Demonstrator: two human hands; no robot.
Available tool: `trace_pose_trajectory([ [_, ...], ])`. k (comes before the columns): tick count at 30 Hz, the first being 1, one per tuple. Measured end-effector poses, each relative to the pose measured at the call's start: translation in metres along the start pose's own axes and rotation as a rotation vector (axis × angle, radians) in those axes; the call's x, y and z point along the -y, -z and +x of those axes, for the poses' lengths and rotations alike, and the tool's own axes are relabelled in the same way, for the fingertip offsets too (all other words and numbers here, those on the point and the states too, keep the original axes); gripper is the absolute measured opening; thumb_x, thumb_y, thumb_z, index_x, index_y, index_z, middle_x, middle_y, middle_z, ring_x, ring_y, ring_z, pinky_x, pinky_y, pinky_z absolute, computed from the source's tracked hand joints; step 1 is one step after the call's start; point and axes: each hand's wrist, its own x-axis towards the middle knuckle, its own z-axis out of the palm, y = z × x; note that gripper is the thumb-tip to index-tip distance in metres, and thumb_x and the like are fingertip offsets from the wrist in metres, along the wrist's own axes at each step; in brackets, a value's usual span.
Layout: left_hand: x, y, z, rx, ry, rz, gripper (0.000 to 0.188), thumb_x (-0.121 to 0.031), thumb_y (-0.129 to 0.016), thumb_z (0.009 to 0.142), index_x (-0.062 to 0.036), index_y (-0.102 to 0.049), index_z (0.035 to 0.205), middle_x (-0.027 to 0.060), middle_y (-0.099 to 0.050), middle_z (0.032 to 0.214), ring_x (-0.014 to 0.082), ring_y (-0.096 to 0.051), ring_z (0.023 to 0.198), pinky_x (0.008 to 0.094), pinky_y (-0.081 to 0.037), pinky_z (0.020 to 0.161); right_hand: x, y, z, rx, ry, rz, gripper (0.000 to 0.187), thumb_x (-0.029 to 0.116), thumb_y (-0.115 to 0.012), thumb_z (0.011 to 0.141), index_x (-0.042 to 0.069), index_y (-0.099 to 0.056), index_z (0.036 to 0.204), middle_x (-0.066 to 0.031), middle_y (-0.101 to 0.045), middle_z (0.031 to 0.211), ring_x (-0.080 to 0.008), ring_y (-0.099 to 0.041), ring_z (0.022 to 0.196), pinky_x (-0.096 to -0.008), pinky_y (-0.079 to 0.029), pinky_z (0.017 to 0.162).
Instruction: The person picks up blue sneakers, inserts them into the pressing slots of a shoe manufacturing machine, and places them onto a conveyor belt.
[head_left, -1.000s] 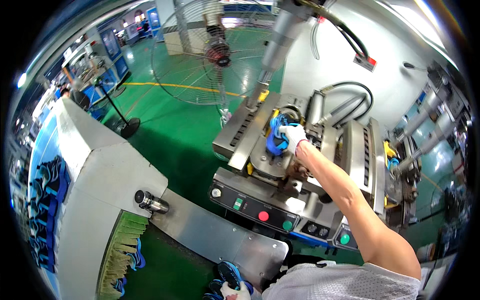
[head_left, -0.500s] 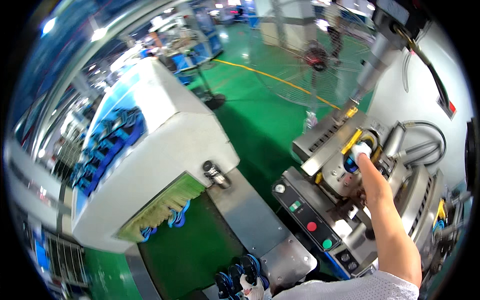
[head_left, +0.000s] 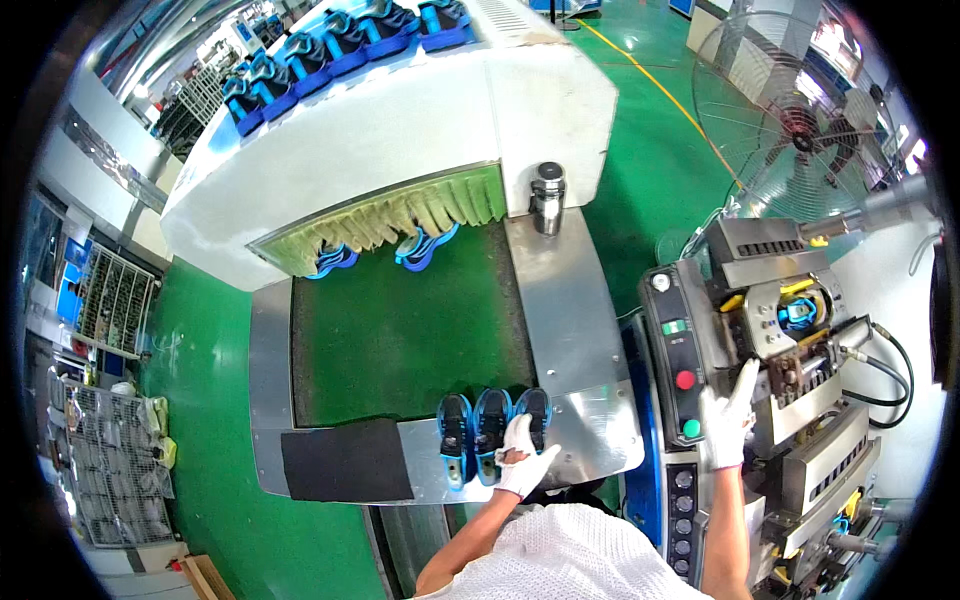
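Observation:
Three black-and-blue shoes [head_left: 490, 425] stand side by side on the metal ledge in front of me. My left hand [head_left: 522, 460], in a white glove, lies over the near end of the rightmost shoe [head_left: 537, 405], fingers stretched and thumb apart. How firmly it touches is unclear. My right hand [head_left: 730, 420], also gloved, is open between the control panel [head_left: 670, 350] and the metal press machine [head_left: 775, 340], with a finger pointing forward. Ahead of it, a blue shoe part [head_left: 798, 313] sits in the machine's rounded holder.
A green conveyor belt [head_left: 410, 340] runs out from a white tunnel housing [head_left: 400, 150], two blue shoes [head_left: 428, 245] at its curtain. A steel flask [head_left: 548, 198] stands beside it. More shoes [head_left: 340, 45] line the housing top. A black mat [head_left: 345, 462] lies left; a fan [head_left: 800, 130] stands behind.
My view has swung toward the conveyor. The right hand has drawn back from the machine's holder to beside the control panel. My left hand stays at the three shoes.

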Motion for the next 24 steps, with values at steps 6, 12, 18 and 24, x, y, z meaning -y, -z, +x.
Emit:
trace_pose_trajectory([
  [6, 0.045, 0.083, 0.119, -0.072, -0.168, 0.038, 0.059, -0.028, -0.069, 0.091, -0.0065, -0.048, 0.141, 0.0187, -0.049, 0.147, 0.0368, -0.051, 0.133, 0.0479, -0.043, 0.107, -0.016, -0.08, -0.068, 0.563, -0.307, -0.965, 0.103, 0.049, -0.064, 0.083, -0.004, -0.02, 0.159, -0.027, -0.01, 0.168, -0.0339, -0.015, 0.156, -0.0558, -0.008, 0.124],
  [12, 0.242, 0.175, 0.279, -0.307, -0.09, 0.421, 0.052, -0.016, -0.058, 0.092, -0.0075, -0.047, 0.142, 0.0197, -0.048, 0.147, 0.0369, -0.045, 0.138, 0.0527, -0.039, 0.108, 0.074, -0.082, -0.097, 0.564, -0.323, -0.336, 0.093, 0.039, -0.075, 0.084, -0.001, -0.032, 0.155, -0.0249, -0.05, 0.149, -0.0358, -0.04, 0.146, -0.0447, -0.032, 0.117],
  [18, 0.319, 0.313, 0.444, -0.503, 0.018, 0.843, 0.062, -0.026, -0.059, 0.094, -0.0093, -0.041, 0.151, 0.0207, -0.039, 0.155, 0.0394, -0.046, 0.138, 0.0575, -0.045, 0.102, 0.159, -0.185, -0.176, 0.924, -0.586, 0.137, 0.096, 0.042, -0.077, 0.084, -0.004, -0.032, 0.154, -0.0316, -0.052, 0.143, -0.0398, -0.052, 0.134, -0.0427, -0.04, 0.112],
  [24, 0.444, 0.396, 0.511, -0.135, 0.343, 0.899, 0.046, -0.038, -0.045, 0.1, -0.0101, -0.062, 0.133, 0.0219, -0.055, 0.143, 0.0432, -0.05, 0.133, 0.0479, -0.039, 0.113, 0.186, -0.239, -0.188, 0.643, -0.66, 0.084, 0.088, 0.03, -0.083, 0.075, 0.0, -0.043, 0.147, -0.0218, -0.059, 0.134, -0.0363, -0.058, 0.124, -0.0425, -0.045, 0.106],
])
